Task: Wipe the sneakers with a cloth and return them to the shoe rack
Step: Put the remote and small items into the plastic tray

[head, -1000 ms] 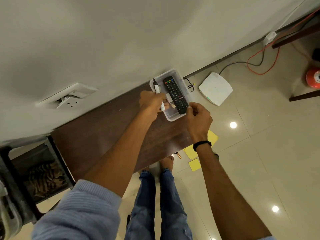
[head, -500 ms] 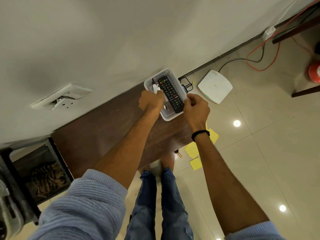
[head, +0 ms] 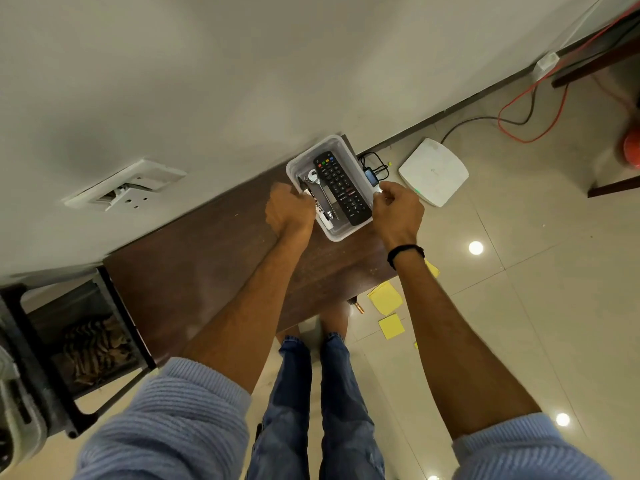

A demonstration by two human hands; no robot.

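Observation:
No sneakers and no cloth are in view. A clear plastic tray (head: 337,234) sits at the far right end of a dark brown table (head: 194,271), close to the wall. It holds a black remote (head: 341,187), a metal spanner (head: 317,180) and a white pen-like item (head: 325,216). My left hand (head: 289,211) is closed against the tray's left side. My right hand (head: 398,209) pinches the tray's right rim.
A black-framed rack (head: 117,313) with a striped item (head: 93,351) stands at the left. On the tiled floor lie a white router (head: 433,171), yellow notes (head: 385,297), and red and black cables (head: 530,109). A wall socket (head: 124,188) is behind the table.
The white pen-like item that my left hand held now lies in the tray. My left hand has shifted to the tray's left side. My right hand stays on the right rim.

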